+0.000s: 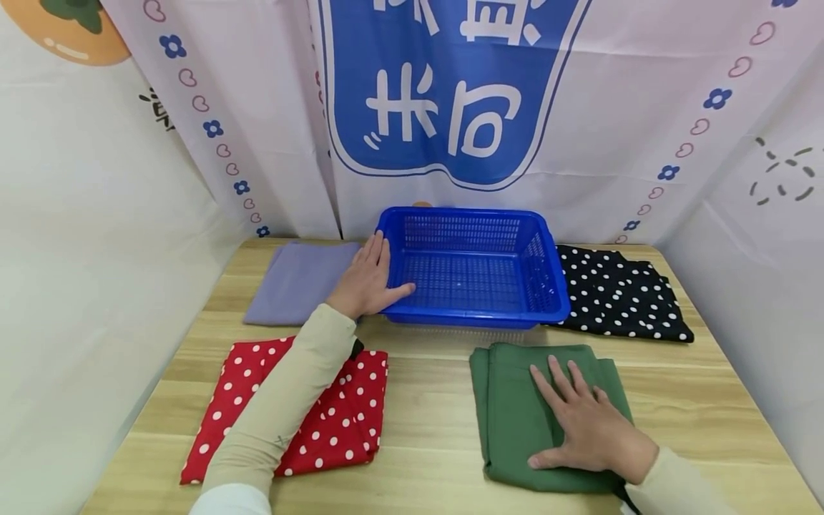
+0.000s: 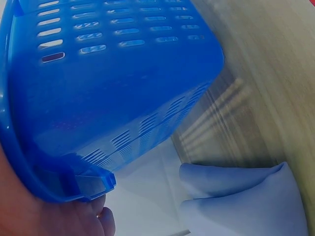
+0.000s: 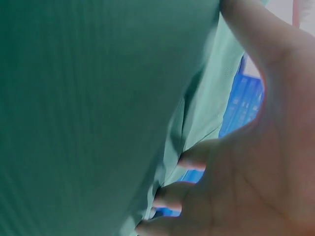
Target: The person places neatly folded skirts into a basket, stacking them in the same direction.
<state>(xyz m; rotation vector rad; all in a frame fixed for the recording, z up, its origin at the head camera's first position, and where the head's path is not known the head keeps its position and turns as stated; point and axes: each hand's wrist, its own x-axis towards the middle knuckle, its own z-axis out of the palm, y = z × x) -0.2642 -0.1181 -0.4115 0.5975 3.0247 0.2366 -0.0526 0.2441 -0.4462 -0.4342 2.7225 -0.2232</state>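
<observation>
My left hand point(image 1: 368, 280) rests on the left rim of a blue plastic basket point(image 1: 473, 317), its fingers straight along the edge and its thumb stretched over the near corner. The left wrist view shows the slotted side of the basket point(image 2: 123, 88) and part of my palm against the rim. My right hand point(image 1: 582, 425) lies with spread fingers on a folded green cloth point(image 1: 515, 400). Seen from the right wrist, the fingertips point(image 3: 194, 155) touch the green fabric point(image 3: 88, 118). Under the left forearm is a red cloth with white dots point(image 1: 350, 415), partly hidden.
A folded lavender cloth point(image 1: 292, 282) lies left of the basket. To its right is a black cloth with white dots point(image 1: 624, 297). All of it stands on a wooden table point(image 1: 425, 429), with a printed white curtain point(image 1: 599, 143) behind.
</observation>
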